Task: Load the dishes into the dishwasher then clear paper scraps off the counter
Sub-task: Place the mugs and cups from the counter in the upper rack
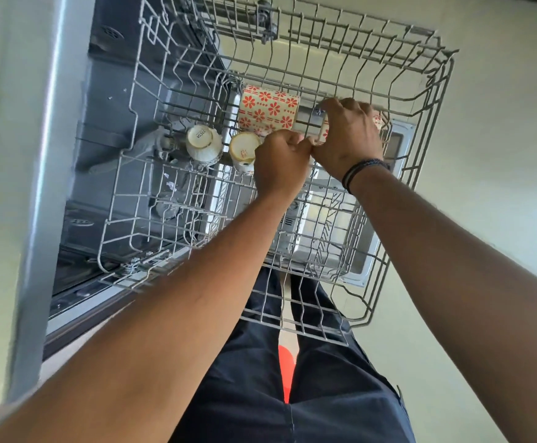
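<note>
Over the pulled-out wire rack point(417, 219), the left hand point(281, 161) is curled, pinching something I cannot make out, and the right hand point(347, 135) grips a patterned mug point(323, 132). Seat it steadily between tines near the rack's middle, beside the other patterned mug point(268, 110).

Home kitchen, by the look of it. An open dishwasher point(107, 129) with a grey tub sits under a pale cabinet front point(8, 155), its door dropped down. A grey wire rack point(433, 148) is pulled out over the pale floor point(500, 155). Household crockery is loaded in it: a mug with a red flower pattern point(268, 110) lying on its side, two small white cups point(203, 143) turned bottom-up. Person stands at the rack in dark trousers point(245, 394).
</note>
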A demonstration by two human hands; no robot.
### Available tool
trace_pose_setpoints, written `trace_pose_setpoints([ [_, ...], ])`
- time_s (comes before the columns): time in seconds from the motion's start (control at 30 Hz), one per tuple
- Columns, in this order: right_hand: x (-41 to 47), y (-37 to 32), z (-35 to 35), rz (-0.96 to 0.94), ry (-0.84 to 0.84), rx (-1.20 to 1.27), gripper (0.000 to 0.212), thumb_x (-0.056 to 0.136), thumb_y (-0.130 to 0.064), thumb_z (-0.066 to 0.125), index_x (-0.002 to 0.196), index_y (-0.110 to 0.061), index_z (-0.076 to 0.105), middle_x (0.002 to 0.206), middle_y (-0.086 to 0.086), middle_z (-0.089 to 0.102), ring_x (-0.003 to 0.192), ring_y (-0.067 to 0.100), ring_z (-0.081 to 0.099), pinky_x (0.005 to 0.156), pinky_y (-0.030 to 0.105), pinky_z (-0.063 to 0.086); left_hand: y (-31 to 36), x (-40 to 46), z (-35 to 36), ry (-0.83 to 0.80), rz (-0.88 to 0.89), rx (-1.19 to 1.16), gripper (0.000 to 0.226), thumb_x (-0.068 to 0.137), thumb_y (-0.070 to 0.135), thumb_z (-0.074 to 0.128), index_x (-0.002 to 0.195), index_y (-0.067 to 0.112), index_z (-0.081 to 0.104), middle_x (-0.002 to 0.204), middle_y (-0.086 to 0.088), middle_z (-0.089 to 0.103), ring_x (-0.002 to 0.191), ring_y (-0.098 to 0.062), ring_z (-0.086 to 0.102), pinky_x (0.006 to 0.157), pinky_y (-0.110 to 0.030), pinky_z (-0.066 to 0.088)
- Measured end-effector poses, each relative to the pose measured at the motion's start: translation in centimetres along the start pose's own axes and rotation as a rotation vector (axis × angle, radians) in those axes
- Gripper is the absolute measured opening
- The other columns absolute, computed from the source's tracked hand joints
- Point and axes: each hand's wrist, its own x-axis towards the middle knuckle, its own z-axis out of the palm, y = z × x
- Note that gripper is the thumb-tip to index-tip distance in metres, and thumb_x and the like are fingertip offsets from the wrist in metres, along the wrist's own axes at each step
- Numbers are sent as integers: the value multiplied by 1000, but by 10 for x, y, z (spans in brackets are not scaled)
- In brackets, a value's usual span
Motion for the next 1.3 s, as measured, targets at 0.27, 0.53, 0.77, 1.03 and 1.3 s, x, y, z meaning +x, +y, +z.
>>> trace_pose_setpoints([
  [0.27,-41,-42,-65,-87,-8,152,51,84,-37,74,130,-22,58,125,5,63,120,28,54,94,42,53,39,-40,-69,5,75,16,39,96,44,65,94,6,71,80,1,71,62,-4,61,51,-14,33],
  [0.53,-88,-134,-127,-267,-13,384,31,94,-27,65,123,-17,62,105,-1,67,90,12,62,73,23,52,69,-86,-190,252,16,-47,40,96,44,63,115,10,72,111,-2,75,93,-11,72,78,-23,56],
  [0.77,-128,-249,-136,-487,-128,442,41,92,-33,68,127,-14,60,111,2,68,96,15,64,84,30,56,49,-137,-283,506,-68,-41,32,93,47,61,105,21,75,98,10,77,84,-2,70,83,-25,54],
  [1.03,-195,-367,-99,-621,-243,378,39,89,-37,68,122,-18,63,108,4,71,104,21,64,89,27,46,-25,-204,-397,733,-198,-192,28,96,36,67,115,17,72,114,1,74,98,-9,69,94,-37,56],
  [1.3,-283,-477,-45,-835,-361,277,41,88,-38,67,125,-21,60,113,2,67,102,20,65,92,31,52,-103,-245,-474,894,-284,-323,35,92,52,60,109,24,72,98,6,77,87,-10,74,84,-41,60],
])
